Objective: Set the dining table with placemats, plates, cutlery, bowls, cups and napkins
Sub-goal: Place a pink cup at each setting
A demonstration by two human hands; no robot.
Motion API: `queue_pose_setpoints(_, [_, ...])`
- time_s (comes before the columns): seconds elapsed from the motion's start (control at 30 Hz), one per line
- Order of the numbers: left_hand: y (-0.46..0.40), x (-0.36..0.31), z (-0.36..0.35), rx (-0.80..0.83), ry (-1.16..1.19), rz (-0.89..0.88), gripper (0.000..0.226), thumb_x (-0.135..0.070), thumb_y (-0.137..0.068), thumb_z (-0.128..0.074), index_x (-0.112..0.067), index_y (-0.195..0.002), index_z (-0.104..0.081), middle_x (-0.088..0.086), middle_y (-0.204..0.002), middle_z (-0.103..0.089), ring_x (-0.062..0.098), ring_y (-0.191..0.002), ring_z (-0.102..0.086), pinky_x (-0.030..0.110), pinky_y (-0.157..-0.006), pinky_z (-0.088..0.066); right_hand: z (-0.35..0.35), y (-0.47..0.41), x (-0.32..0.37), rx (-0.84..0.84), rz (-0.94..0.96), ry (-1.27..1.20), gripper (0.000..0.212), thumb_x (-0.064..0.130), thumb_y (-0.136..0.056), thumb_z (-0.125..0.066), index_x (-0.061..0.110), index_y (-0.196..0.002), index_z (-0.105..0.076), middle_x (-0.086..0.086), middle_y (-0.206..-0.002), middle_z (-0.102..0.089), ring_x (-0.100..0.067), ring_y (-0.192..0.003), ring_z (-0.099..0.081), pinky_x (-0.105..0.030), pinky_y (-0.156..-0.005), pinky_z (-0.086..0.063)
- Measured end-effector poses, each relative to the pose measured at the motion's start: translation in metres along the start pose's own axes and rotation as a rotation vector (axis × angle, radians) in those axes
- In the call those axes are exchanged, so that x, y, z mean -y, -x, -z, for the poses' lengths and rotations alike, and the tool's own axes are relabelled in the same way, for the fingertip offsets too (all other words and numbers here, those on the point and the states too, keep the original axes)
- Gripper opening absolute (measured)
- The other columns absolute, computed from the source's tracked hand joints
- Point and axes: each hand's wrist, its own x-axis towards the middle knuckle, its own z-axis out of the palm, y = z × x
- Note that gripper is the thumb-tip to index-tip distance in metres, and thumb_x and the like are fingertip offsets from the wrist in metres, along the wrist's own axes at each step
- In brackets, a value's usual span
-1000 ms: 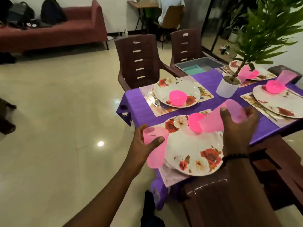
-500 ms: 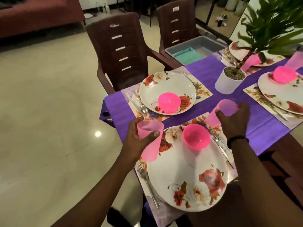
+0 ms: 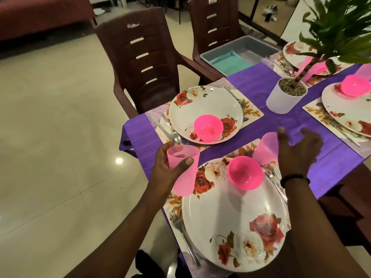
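Half a second ago the right hand [image 3: 299, 149] was wrapped around a pink cup [image 3: 265, 148] at the far right corner of the near placemat [image 3: 246, 146]. Now this cup stands on the table beside the near bowl [image 3: 245, 172], and the right hand has released it: the fingers are spread and relaxed, with only the thumb still close to the rim. I cannot tell if the thumb touches it.

The left hand [image 3: 167, 170] has not changed its grip. It grasps a second pink cup [image 3: 183, 170] with the thumb across the front and the fingers behind, and holds it above the left edge of the near plate [image 3: 232, 219], upright and a little tilted. The far plate [image 3: 204, 109] carries its own pink bowl [image 3: 208, 128].
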Motion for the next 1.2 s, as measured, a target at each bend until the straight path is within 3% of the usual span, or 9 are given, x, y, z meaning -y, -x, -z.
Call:
queue_pose_setpoints(0.1, [-0.002, 0.004, 0.004, -0.011, 0.007, 0.014, 0.068, -0.05, -0.069, -0.075, -0.035, -0.126, -0.042, -0.015, -0.117, -0.053, 0.013, -0.1, -0.059, 0.015, -0.06, -0.052, 0.008, 0.013, 0.034, -0.17, 0.143, -0.179, 0.053, 0.05, -0.094, -0.051, 0.003, -0.12, -0.055, -0.017, -0.122, -0.055, -0.012, -0.104, -0.052, -0.027, -0.089, -0.041])
queue_pose_setpoints(0.27, [-0.003, 0.01, 0.014, -0.034, 0.051, 0.027, 0.081, -0.068, -0.066, -0.065, -0.03, -0.135, -0.044, -0.008, -0.123, -0.055, 0.014, -0.103, -0.06, 0.015, -0.062, -0.054, -0.012, 0.106, 0.106, 0.794, 0.069, -0.359, 0.026, 0.045, -0.097, -0.045, 0.034, -0.12, -0.049, 0.019, -0.114, -0.055, 0.01, -0.103, -0.05, -0.022, -0.087, -0.047])
queue_pose_setpoints(0.37, [-0.005, 0.018, 0.026, -0.039, 0.078, 0.023, 0.074, -0.063, -0.072, -0.061, -0.029, -0.136, -0.046, -0.004, -0.127, -0.058, 0.017, -0.107, -0.062, 0.025, -0.073, -0.058, -0.043, 0.157, 0.123, 1.063, 0.064, -0.374, 0.052, 0.06, -0.083, -0.057, 0.044, -0.128, -0.035, 0.034, -0.115, -0.046, 0.009, -0.106, -0.05, -0.013, -0.079, -0.048])
queue_pose_setpoints(0.57, [-0.015, 0.013, 0.064, 0.082, 0.202, 0.121, 0.075, -0.076, -0.083, -0.035, -0.025, -0.134, -0.053, 0.002, -0.126, -0.064, 0.02, -0.109, -0.066, 0.036, -0.089, -0.057, -0.069, 0.186, 0.13, 1.037, -0.007, -0.451, 0.086, 0.049, -0.068, -0.081, 0.041, -0.138, -0.031, 0.022, -0.122, -0.052, -0.001, -0.111, -0.054, -0.03, -0.089, -0.055])
queue_pose_setpoints(0.73, [-0.043, 0.007, 0.104, 0.135, 0.157, 0.161, 0.08, -0.069, -0.08, -0.028, -0.021, -0.141, -0.049, -0.004, -0.143, -0.054, 0.009, -0.125, -0.054, 0.036, -0.114, -0.036, -0.082, 0.179, 0.14, 0.597, -0.015, -0.436, 0.088, 0.029, -0.072, -0.084, 0.032, -0.142, -0.031, 0.009, -0.136, -0.045, -0.013, -0.124, -0.046, -0.035, -0.098, -0.047])
queue_pose_setpoints(0.83, [-0.058, 0.012, 0.132, 0.094, 0.14, 0.164, 0.078, -0.07, -0.079, -0.033, -0.022, -0.139, -0.051, -0.006, -0.138, -0.056, 0.013, -0.125, -0.054, 0.033, -0.106, -0.042, -0.097, 0.177, 0.146, 0.399, -0.037, -0.409, 0.086, 0.021, -0.072, -0.084, 0.025, -0.14, -0.032, 0.003, -0.137, -0.044, -0.015, -0.122, -0.045, -0.026, -0.088, -0.049])
queue_pose_setpoints(0.93, [-0.064, 0.02, 0.157, 0.107, 0.08, 0.153, 0.064, -0.073, -0.079, -0.038, -0.033, -0.128, -0.051, -0.012, -0.124, -0.058, 0.008, -0.114, -0.055, 0.015, -0.077, -0.043, -0.121, 0.18, 0.146, 0.365, -0.056, -0.334, 0.085, 0.015, -0.072, -0.084, 0.018, -0.14, -0.033, -0.003, -0.137, -0.045, -0.016, -0.121, -0.045, -0.022, -0.084, -0.045])
queue_pose_setpoints(1.07, [-0.061, 0.017, 0.177, 0.116, -0.051, 0.138, 0.027, -0.051, -0.099, -0.034, -0.032, -0.109, -0.05, -0.02, -0.091, -0.053, -0.007, -0.079, -0.057, -0.002, -0.052, -0.038, -0.141, 0.187, 0.134, 0.331, -0.118, -0.277, 0.086, 0.013, -0.072, -0.084, 0.018, -0.14, -0.033, -0.006, -0.138, -0.046, -0.026, -0.127, -0.046, -0.039, -0.098, -0.047])
queue_pose_setpoints(1.2, [-0.067, 0.019, 0.199, 0.152, -0.242, 0.021, 0.05, -0.055, -0.095, -0.034, -0.017, -0.118, -0.056, -0.005, -0.094, -0.061, 0.001, -0.079, -0.057, 0.0, -0.058, -0.041, -0.148, 0.19, 0.133, 0.345, -0.178, -0.173, 0.098, 0.025, -0.069, -0.087, 0.021, -0.144, -0.025, -0.007, -0.143, -0.042, -0.033, -0.132, -0.042, -0.053, -0.103, -0.044])
